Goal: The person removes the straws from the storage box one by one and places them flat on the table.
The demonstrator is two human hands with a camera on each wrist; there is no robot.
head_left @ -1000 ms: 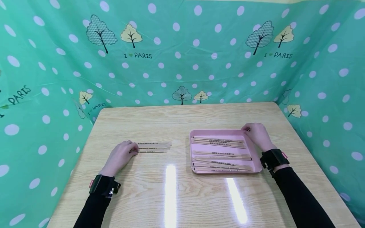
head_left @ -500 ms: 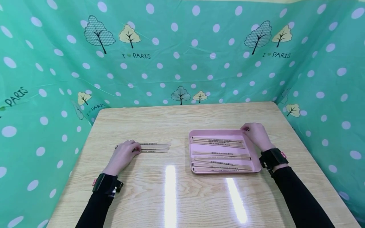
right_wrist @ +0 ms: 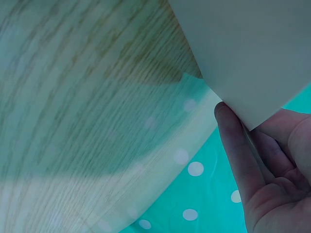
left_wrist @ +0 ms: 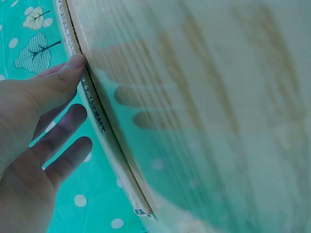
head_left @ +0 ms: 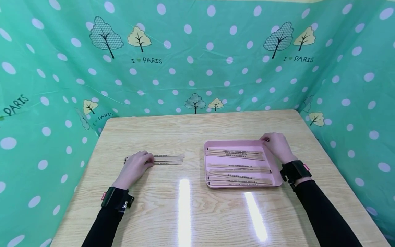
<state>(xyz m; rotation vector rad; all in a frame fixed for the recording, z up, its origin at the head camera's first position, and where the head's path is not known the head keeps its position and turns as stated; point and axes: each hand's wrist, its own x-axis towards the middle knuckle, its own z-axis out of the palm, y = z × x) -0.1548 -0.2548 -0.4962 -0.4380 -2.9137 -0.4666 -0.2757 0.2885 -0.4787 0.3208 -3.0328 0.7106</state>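
Observation:
A few thin straws in printed wrappers (head_left: pixel 168 160) lie side by side on the left part of the table. My left hand (head_left: pixel 134 167) is over their left portion and covers part of them. In the left wrist view its thumb and a finger pinch one wrapped straw (left_wrist: pixel 104 124), while the other fingers stay spread behind. A pink tray (head_left: pixel 236 161) holds several more wrapped straws (head_left: pixel 239 177), laid roughly lengthwise. My right hand (head_left: pixel 278 147) grips the tray's far right corner. The right wrist view shows fingers against the corner of the tray wall (right_wrist: pixel 252 58).
The wood-grain table (head_left: pixel 154 133) carries two bright light reflections near its front. A green dotted curtain (head_left: pixel 197 61) hangs behind and along both sides. Each wrist wears a black camera band (head_left: pixel 296 171).
My left hand has shifted slightly right over the straws, and straw ends now show to its left. My right hand and the tray keep their place.

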